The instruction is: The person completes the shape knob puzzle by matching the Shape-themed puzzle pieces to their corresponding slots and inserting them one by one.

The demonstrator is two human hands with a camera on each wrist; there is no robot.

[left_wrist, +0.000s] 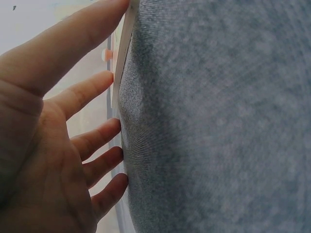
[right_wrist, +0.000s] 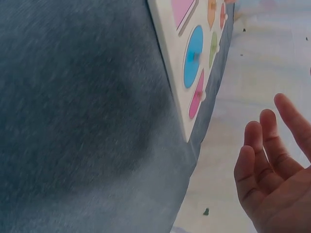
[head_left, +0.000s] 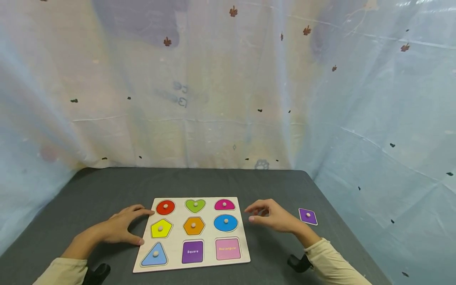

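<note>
A wooden shape puzzle board (head_left: 210, 233) lies on the dark table, with several knobbed pieces set in it, among them a red circle (head_left: 165, 207), a green heart (head_left: 195, 205) and a blue oval (right_wrist: 193, 57). In its front row, a purple recess (head_left: 192, 251) reads "Square" and a pink recess (head_left: 228, 249) reads "Rectangular". My left hand (head_left: 122, 227) has its fingers spread, with thumb and index fingertips at the board's left edge. Just off the right edge hovers my right hand (head_left: 272, 215), fingers loosely bent and holding nothing. A purple knobbed square piece (head_left: 308, 216) lies right of it.
Dark grey cloth covers the table (head_left: 278, 182). A pale patterned curtain (head_left: 213, 79) hangs behind it and along the right side. Dark wrist straps (head_left: 300, 263) show near both sleeves.
</note>
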